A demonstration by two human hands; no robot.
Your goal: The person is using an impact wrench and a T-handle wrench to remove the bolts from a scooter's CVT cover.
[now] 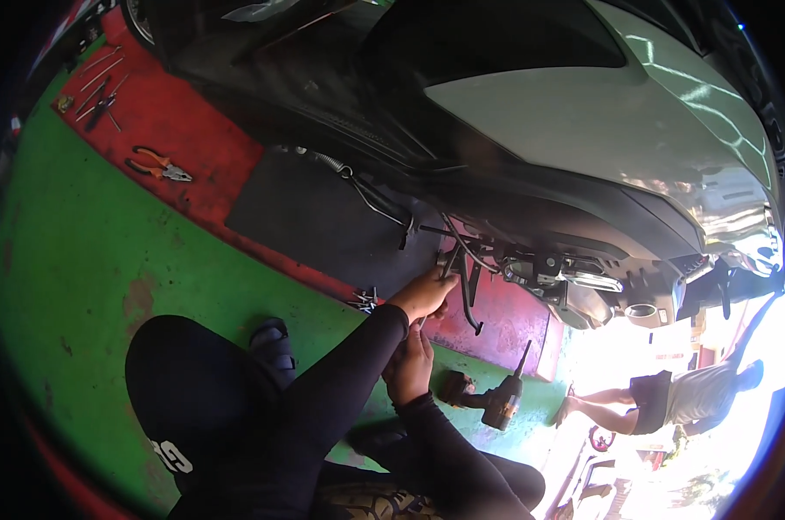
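A grey and black scooter (574, 156) fills the upper right. Beneath its body, the dark metal stand (472, 303) reaches down beside my hands. My left hand (423, 295) is closed at the stand's near side, its fingers around something thin that I cannot make out. Just below it, my right hand (410, 371) is also closed, thumb upward, near the left wrist; what it grips is mostly hidden by the fingers. The exhaust end (642, 312) lies farther right. To the left of the stand, a side stand with a spring (332, 162) shows under the body.
A cordless impact driver (496, 403) with a long bit lies on the green floor (80, 260). Orange-handled pliers (160, 165) and several hand tools (102, 91) rest on the red platform (210, 121). Small metal tools (366, 300) sit by the black mat (297, 230). Another person (678, 403) stands at right.
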